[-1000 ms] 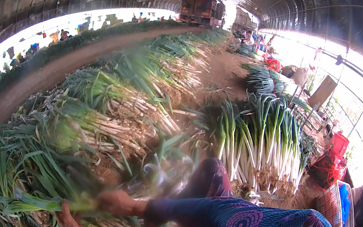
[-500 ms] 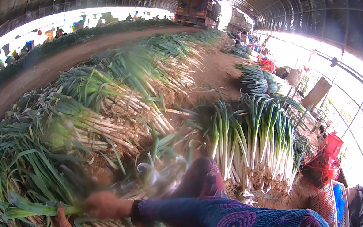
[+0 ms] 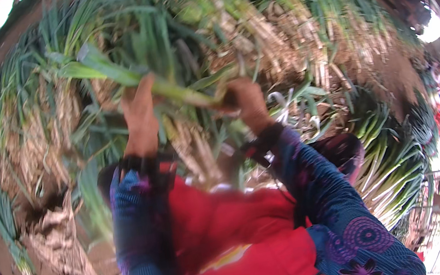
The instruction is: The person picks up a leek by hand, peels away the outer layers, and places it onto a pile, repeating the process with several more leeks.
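A leek (image 3: 175,91) hangs slantwise in front of me, its green leaves up at the left and its paler stem toward the right. My left hand (image 3: 140,115) is closed round it near the leaves. At the stem end my right hand (image 3: 248,100) is closed on it; a bent leaf strip stands up beside its fingers, partly blurred. Just below, between my forearms, lie more pale leek stems (image 3: 192,144). Unsorted leeks with earthy stems (image 3: 266,32) are heaped beyond both hands.
Cleaner white-stemmed leeks (image 3: 387,160) lie in a pile at my right. Stripped leaves (image 3: 307,103) are scattered before my knee. A crumpled brown sheet (image 3: 69,259) lies on the bare soil at lower left, near more leeks (image 3: 10,228).
My view has swung left and down, bringing both hands to the middle. My right hand, close beside the left before, is now farther along the leek toward its stem end.
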`<action>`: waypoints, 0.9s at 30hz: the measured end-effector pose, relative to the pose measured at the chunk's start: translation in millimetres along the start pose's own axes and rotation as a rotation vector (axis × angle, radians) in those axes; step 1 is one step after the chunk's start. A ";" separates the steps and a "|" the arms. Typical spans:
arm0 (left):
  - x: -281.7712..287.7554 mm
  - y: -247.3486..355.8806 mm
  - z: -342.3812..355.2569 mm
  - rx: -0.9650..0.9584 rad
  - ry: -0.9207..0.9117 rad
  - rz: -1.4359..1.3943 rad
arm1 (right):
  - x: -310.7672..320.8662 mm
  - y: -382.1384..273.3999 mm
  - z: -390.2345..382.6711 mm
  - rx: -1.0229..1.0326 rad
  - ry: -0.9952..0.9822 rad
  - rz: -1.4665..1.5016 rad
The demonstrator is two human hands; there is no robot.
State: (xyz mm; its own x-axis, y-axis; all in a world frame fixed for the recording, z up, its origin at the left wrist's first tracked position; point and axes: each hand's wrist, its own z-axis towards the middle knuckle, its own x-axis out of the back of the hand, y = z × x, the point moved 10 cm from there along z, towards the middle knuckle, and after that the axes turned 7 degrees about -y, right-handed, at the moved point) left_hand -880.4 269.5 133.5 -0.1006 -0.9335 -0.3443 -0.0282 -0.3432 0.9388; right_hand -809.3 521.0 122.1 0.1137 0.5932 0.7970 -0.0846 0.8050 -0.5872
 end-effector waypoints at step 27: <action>89.0 31.8 -12.1 0.052 0.026 -0.329 | 97.5 311.3 -126.9 -0.668 0.359 1.336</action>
State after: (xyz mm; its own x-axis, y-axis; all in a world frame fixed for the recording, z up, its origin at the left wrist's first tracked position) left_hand -878.2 174.3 132.6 -0.0525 -0.7761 -0.6284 -0.1053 -0.6214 0.7763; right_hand -699.0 829.5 -1.0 0.5521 0.7500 -0.3644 0.1188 -0.5033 -0.8559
